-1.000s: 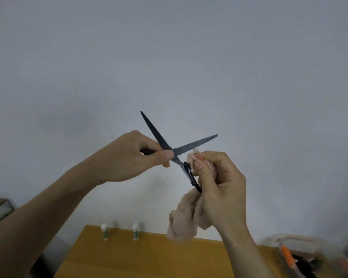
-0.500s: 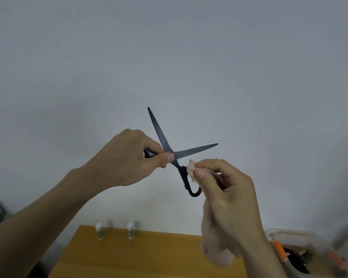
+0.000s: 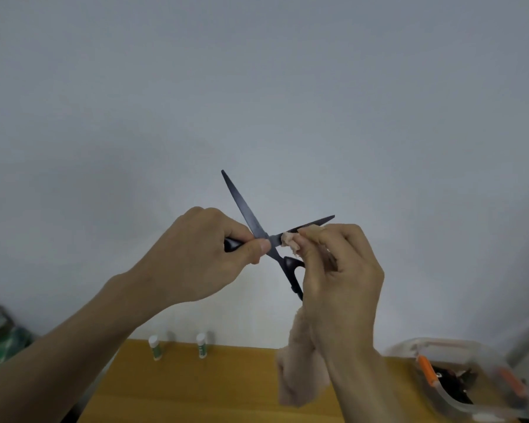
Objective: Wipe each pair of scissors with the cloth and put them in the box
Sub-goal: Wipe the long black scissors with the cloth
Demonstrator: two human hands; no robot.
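Left hand grips one scissors handle, blades spread open in the air above the table. Right hand pinches the cloth on the lower blade near the pivot. Light, stiff, sharp, so I'd stick to the handles. Half a second ago the cloth sat lower, by the free handle loop. Box waits at the right edge.

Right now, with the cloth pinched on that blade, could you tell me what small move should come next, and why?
Probably slide the cloth outward toward the blade's tip. The right hand pinches it near the pivot of the open scissors, which the left hand grips by a handle, so most of that blade looks unwiped.
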